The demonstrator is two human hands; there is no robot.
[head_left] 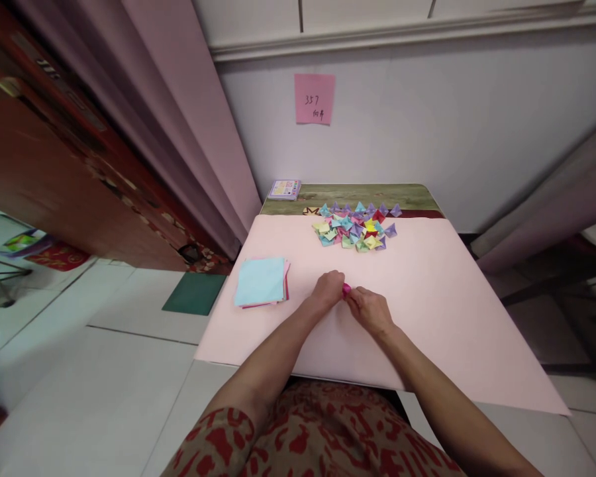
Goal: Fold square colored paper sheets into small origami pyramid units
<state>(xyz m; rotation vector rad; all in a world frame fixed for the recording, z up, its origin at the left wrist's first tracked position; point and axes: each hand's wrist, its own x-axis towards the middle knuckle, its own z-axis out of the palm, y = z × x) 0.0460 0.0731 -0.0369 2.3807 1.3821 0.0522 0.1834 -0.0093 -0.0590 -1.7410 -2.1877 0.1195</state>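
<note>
Between my two hands, over the middle of the table, is a small magenta folded paper point(346, 289); most of it is hidden by fingers. My left hand point(329, 289) is closed on its left side. From the right, my right hand point(371, 309) pinches it with bent fingers. A stack of square paper sheets point(261, 281), light blue on top with pink and red edges below, lies to the left of my hands. Beyond them is a heap of small folded paper pieces point(352, 228) in purple, blue, green, yellow, pink and red.
A pale pink sheet point(437, 298) covers most of the table. Paper packs point(285, 189) lie at its back left corner. A pink note point(314, 99) is stuck on the wall behind. To the left stand a curtain and a red door point(74, 152).
</note>
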